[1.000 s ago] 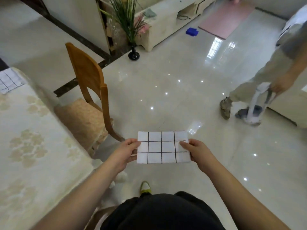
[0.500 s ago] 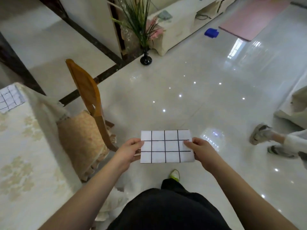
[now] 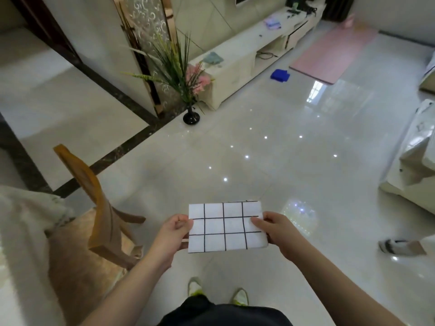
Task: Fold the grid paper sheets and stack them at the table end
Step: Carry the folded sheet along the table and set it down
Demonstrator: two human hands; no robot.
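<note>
Both hands pinch the folded grid paper sheet (image 3: pixel 227 227) between them — left hand (image 3: pixel 174 234) at its left edge, right hand (image 3: pixel 274 231) at its right — 2 thumbs on top.

Single head view only; nothing else to compare. Your camera sits at head height, tilted forward and down. Wide-angle lens bends room edges. Your forearms enter from bottom edge, grid paper sheet (image 3: pixel 227 226) close, low centre. Glossy floor (image 3: pixel 270 165) fills the middle; wooden chair (image 3: pixel 98 208) at left.
</note>
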